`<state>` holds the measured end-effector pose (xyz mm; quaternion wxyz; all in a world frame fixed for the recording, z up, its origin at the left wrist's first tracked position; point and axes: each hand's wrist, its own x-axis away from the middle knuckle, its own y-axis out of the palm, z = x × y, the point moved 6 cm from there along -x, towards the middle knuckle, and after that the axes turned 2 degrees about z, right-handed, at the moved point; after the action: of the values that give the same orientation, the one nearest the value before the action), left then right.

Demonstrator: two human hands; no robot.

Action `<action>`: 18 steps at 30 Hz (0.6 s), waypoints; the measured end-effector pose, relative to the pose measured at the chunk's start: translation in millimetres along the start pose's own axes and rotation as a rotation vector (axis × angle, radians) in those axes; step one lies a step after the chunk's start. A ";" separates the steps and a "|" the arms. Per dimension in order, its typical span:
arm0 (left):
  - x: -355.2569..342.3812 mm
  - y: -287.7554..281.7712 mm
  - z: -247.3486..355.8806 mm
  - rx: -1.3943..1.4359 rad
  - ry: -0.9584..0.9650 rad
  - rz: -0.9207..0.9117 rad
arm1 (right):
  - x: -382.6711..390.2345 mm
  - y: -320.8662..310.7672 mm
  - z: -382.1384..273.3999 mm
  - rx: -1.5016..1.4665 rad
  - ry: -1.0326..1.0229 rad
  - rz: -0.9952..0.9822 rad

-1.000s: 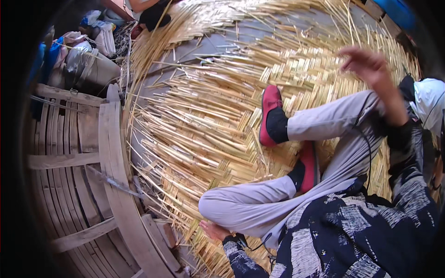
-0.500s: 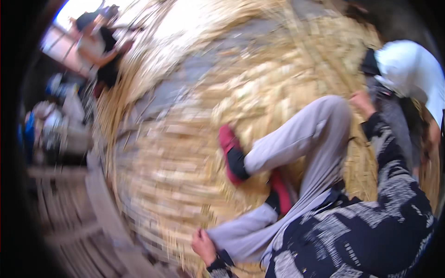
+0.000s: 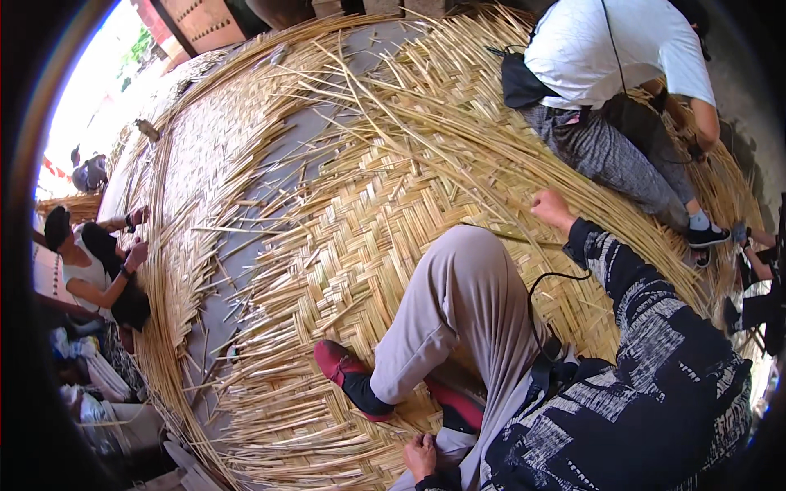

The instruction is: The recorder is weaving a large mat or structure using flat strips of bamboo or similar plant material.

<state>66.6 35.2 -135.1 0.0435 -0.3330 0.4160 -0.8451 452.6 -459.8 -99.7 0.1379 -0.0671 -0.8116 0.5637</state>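
Observation:
I sit with bent legs, in red shoes [image 3: 336, 365], on a mat woven from split reeds [image 3: 385, 209]. My right hand [image 3: 554, 209] is beyond my raised knee, just above the mat and long loose reeds. Its fingers are curled in, and whether they pinch a strip cannot be made out. Low in the view, my left hand [image 3: 421, 457] is closed beside my lower leg, near the mat's surface. Anything inside its fingers is hidden. Long loose reeds [image 3: 458, 168] lie across the weave on the far side of my right hand.
A person in a white shirt [image 3: 606, 49] bends over reeds at the upper right. At the left, another person [image 3: 90, 262] crouches by a second woven mat [image 3: 209, 135]. Grey floor [image 3: 282, 159] shows between the mats. Bags [image 3: 94, 417] stand at the lower left.
My view has turned and become sharp. The bending person now appears higher and further left in it. My right hand still reaches past my knee, and my left stays low by my leg.

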 end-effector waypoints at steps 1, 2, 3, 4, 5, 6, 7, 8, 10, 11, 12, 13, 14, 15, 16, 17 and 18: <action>-0.6 3.6 -7.0 -0.010 0.001 -0.004 | 6.5 11.2 -9.6 -0.067 -0.041 -0.027; -0.5 8.0 -15.8 0.004 -0.003 0.008 | 11.2 19.1 -20.1 -0.134 -0.086 -0.052; -0.8 9.1 -15.8 0.019 -0.005 0.019 | 14.5 20.3 -26.3 -0.137 -0.080 -0.053; -0.7 10.4 -14.6 0.014 -0.003 0.017 | 17.6 17.8 -31.9 -0.076 -0.082 -0.029; 0.5 8.2 -12.2 0.040 -0.011 0.015 | 20.7 16.4 -36.3 -0.015 -0.084 -0.006; 1.7 5.6 -10.1 0.067 -0.019 0.013 | 21.2 18.1 -37.8 -0.018 -0.079 -0.007; 2.8 2.2 -8.1 0.062 -0.017 0.012 | 21.6 16.3 -41.3 -0.032 -0.109 0.045; 4.0 0.1 -5.9 0.050 -0.025 0.012 | 21.4 12.7 -45.7 -0.044 -0.142 0.097; 5.2 -0.1 -5.8 0.038 -0.033 0.012 | 19.8 8.8 -50.1 -0.059 -0.165 0.105; 4.8 1.0 -7.6 0.069 -0.040 0.005 | 20.1 5.0 -54.2 -0.072 -0.187 0.114; 4.2 1.9 -8.6 0.100 -0.047 -0.003 | 20.6 3.0 -57.8 -0.073 -0.185 0.115; 3.7 2.0 -8.4 0.098 -0.046 -0.003 | 21.5 2.4 -64.1 -0.025 -0.215 0.110; 3.5 1.8 -7.4 0.094 -0.052 -0.001 | 23.9 0.3 -70.1 0.025 -0.243 0.106; 3.3 1.1 -6.0 0.090 -0.059 0.002 | 27.7 -2.0 -74.1 0.026 -0.239 0.108; 3.4 -0.1 -3.2 0.089 -0.056 -0.001 | 33.2 -4.2 -78.5 -0.072 -0.239 0.103; 4.9 -3.2 1.2 0.128 -0.059 -0.002 | 37.5 -6.8 -83.5 -0.171 -0.241 0.096; 5.4 -5.1 3.7 0.167 -0.062 -0.002 | 39.5 -8.3 -87.9 -0.122 -0.263 0.090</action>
<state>65.7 34.1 -126.9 0.0832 -0.3547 0.3421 -0.8661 441.7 -373.5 -57.4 0.0005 -0.0374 -0.8516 0.5229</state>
